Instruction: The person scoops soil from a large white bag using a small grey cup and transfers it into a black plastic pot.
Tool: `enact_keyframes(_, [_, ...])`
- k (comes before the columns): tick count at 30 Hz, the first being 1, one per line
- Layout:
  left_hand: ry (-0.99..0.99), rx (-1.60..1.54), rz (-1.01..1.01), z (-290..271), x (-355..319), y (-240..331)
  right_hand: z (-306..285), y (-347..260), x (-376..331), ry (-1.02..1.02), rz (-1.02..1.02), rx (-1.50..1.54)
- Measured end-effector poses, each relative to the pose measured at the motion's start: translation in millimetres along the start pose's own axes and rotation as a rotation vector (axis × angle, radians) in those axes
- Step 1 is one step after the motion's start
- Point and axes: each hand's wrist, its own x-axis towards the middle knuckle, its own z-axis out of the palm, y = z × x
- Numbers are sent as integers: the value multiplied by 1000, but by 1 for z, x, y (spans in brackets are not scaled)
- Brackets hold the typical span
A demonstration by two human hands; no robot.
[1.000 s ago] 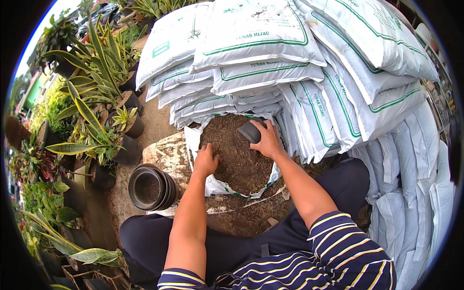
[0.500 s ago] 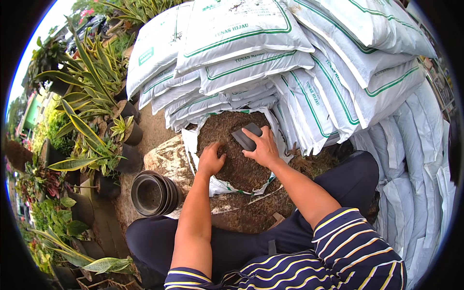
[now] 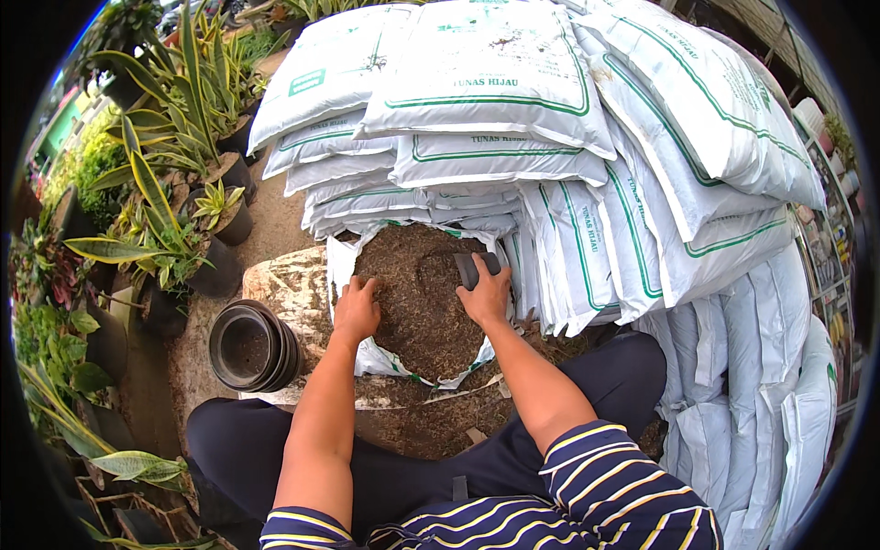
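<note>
Right hand (image 3: 489, 295) grips dark piece (image 3: 467, 269), fingers curled round it, at right side of soil (image 3: 417, 307) in open white sack (image 3: 341, 261). Left hand (image 3: 356, 312) empty, fingers parted, at sack's left rim; soil contact unclear. Black pots (image 3: 246, 345) stacked left.

Soil (image 3: 412, 312) rough, crumbly; sacks (image 3: 481, 69) glossy plastic; pots (image 3: 286, 356) smooth plastic; trousers (image 3: 610, 371) matt cloth.

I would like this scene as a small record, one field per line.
Left hand: fingers spread, at the open bag's left edge
Right hand: holds a dark grey piece over the soil
Open bag: white, holding brown soil
Pots: dark, nested, left of the bag
Stacked bags: white, green lines
</note>
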Motion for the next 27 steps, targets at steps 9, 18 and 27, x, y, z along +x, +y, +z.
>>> enact_keyframes(9, [-387,58,-573,-8,-4,-5,-38,-35,-10,-19,-406,-70])
enact_keyframes(18, [-417,-17,-670,4,-3,-24,-39,-67,-34,150,-608,-167])
enact_keyframes(27, [-380,-69,-408,-9,-13,-38,11,-44,-54,12,-569,-307])
